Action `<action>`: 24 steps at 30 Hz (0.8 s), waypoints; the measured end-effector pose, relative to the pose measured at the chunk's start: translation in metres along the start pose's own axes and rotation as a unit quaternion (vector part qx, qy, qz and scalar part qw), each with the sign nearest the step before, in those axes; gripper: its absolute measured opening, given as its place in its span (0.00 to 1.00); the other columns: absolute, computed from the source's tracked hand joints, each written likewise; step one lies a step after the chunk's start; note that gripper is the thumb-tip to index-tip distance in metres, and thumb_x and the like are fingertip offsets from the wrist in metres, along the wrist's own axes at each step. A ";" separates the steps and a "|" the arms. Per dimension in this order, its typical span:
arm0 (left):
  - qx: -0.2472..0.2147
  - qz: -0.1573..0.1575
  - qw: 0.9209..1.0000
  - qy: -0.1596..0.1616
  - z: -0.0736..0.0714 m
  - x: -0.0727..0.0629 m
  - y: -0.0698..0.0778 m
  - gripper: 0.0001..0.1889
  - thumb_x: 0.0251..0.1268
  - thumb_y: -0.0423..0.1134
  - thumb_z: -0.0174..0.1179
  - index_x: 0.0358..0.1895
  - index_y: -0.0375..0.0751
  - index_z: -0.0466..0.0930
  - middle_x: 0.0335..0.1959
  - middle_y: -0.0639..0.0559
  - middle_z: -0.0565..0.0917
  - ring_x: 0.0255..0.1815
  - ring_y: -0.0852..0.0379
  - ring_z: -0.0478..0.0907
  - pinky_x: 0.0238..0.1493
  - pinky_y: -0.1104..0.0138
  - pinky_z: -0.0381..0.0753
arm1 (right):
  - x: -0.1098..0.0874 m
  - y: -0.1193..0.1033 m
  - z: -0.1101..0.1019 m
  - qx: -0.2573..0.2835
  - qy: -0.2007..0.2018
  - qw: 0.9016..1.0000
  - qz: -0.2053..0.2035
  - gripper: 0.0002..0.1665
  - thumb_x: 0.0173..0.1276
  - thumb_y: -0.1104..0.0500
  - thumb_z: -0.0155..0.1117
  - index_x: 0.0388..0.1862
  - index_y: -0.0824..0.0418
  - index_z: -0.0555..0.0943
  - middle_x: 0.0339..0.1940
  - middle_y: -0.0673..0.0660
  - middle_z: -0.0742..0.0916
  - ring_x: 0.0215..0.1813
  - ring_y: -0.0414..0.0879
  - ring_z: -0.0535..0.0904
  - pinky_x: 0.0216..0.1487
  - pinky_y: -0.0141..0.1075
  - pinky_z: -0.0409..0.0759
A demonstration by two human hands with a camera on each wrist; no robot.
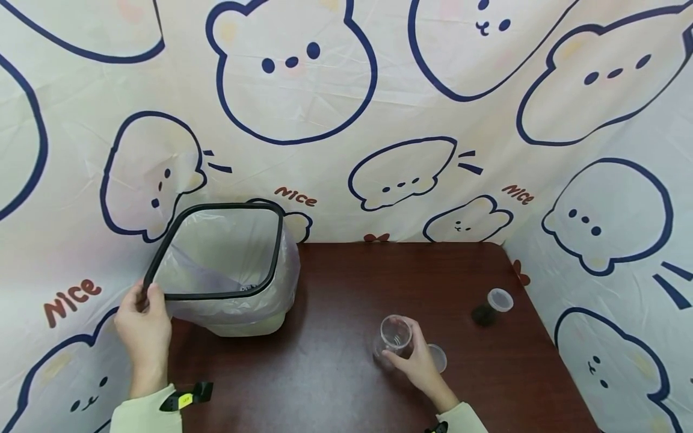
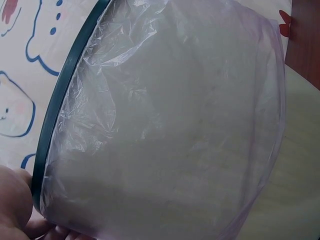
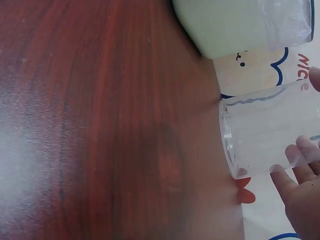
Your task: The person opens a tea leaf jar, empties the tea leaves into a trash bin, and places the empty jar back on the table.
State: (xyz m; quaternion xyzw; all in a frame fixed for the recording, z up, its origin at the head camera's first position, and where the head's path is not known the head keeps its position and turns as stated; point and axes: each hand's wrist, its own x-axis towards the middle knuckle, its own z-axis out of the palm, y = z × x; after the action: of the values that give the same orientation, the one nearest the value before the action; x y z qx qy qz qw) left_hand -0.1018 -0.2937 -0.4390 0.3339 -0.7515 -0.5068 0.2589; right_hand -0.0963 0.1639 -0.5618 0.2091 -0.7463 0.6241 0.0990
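While the left hand [image 1: 143,328] grips the pale-green, bag-lined plastic bin [image 1: 246,329], the right hand [image 1: 419,359] clasps a clear cylindrical plastic jar [image 1: 392,341], seemingly near-upright, bin leftward.

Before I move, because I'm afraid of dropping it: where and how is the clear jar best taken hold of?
Probably round the side wall of the clear jar, coming from the left in the head view. The wall looks straight and rounded, with no handle showing, and the round rim faces up. The right grip holds its right side, leaving the left side freer.
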 end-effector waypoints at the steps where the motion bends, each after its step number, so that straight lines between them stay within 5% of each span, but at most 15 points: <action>1: 0.000 0.001 1.000 0.001 0.000 0.000 0.000 0.27 0.80 0.52 0.46 0.73 0.42 0.72 0.62 0.39 0.77 0.54 0.56 0.74 0.65 0.61 0.74 | -0.001 0.001 0.000 0.000 0.001 1.000 0.002 0.42 0.51 0.80 0.75 0.64 0.80 0.66 0.59 0.80 0.77 0.61 0.71 0.71 0.65 0.27 0.69; 14: 0.007 -0.008 1.000 -0.002 0.000 0.000 0.001 0.27 0.80 0.52 0.45 0.74 0.43 0.70 0.65 0.37 0.76 0.58 0.53 0.74 0.67 0.60 0.73 | -0.013 0.010 0.006 -0.018 0.013 0.999 0.050 0.42 0.50 0.77 0.78 0.64 0.77 0.68 0.60 0.74 0.80 0.65 0.52 0.76 0.66 0.27 0.67; 24: 0.007 0.012 1.000 0.012 0.002 0.001 -0.001 0.25 0.80 0.51 0.48 0.70 0.42 0.75 0.54 0.47 0.79 0.49 0.62 0.73 0.58 0.67 0.77 | -0.023 0.040 0.008 -0.028 0.018 0.996 0.085 0.45 0.50 0.73 0.80 0.66 0.68 0.69 0.62 0.64 0.81 0.66 0.44 0.75 0.66 0.23 0.65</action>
State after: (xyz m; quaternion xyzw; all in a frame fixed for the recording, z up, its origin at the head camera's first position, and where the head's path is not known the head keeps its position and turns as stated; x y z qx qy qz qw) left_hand -0.1037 -0.2935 -0.4409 0.3330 -0.7556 -0.4944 0.2717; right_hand -0.0923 0.1658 -0.6083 0.1311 -0.7765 0.6129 0.0651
